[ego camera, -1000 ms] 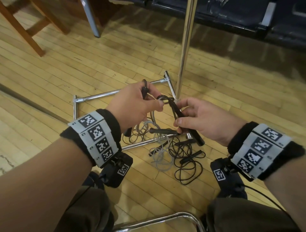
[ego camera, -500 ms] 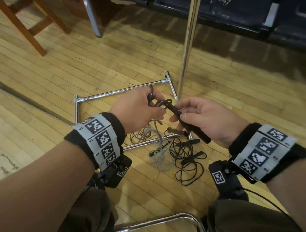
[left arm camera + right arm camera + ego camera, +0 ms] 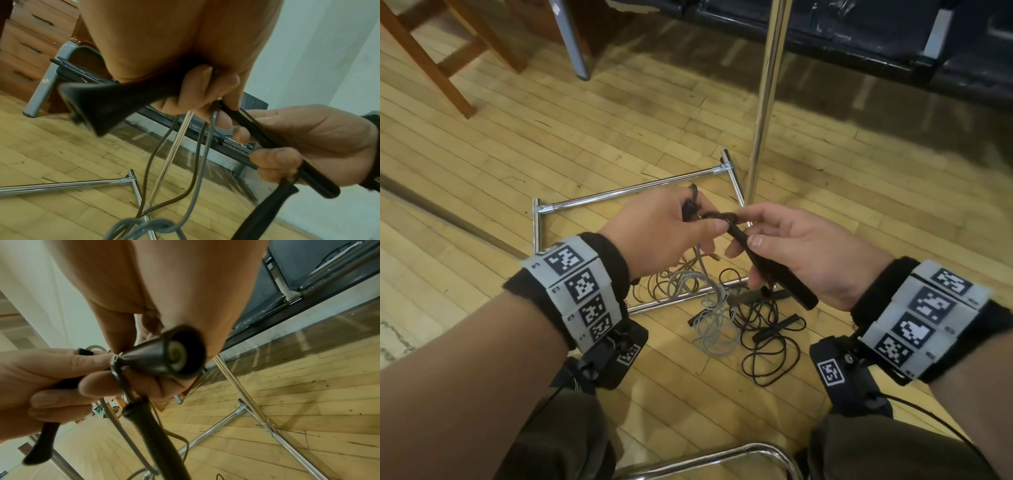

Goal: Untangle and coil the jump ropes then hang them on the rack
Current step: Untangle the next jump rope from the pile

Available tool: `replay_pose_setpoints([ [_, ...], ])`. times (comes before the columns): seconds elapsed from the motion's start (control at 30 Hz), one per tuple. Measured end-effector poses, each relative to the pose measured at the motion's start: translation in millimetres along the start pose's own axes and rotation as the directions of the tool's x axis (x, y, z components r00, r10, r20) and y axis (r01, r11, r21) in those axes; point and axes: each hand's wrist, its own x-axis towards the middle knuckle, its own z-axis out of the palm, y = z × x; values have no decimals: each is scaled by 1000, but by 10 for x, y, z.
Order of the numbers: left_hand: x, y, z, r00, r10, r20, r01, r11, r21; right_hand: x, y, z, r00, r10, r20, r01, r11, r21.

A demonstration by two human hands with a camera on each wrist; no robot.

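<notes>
L hand (image 3: 664, 233) grips a black handle (image 3: 115, 104); R hand (image 3: 801, 253) pinches another handle (image 3: 770, 270), cords apparently knotted btwn them.

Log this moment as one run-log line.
left hand: grips black handle | right hand: grips second black handle | ropes: tangled on floor | rack: nothing hung in view
</notes>
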Motion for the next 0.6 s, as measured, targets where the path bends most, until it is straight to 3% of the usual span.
replay_pose_setpoints([
  [0.13,19,-2,-9,987,25,-158,-24,1000,7,20,4,-19,999,13,47,-6,989,-145],
  [0.23,16,1,-8,981,11,-192,-13,1000,-11,58,40,-36,999,22,34,-16,982,-186],
  [0.4,42,-7,-29,987,-53,-151,50,998,-23,75,106,-16,999,-32,-45,6,876,-482],
  [0.6,18,-32,-87,997,-80,-10,80,996,51,49,142,11,999,-40,-28,18,840,-542],
])
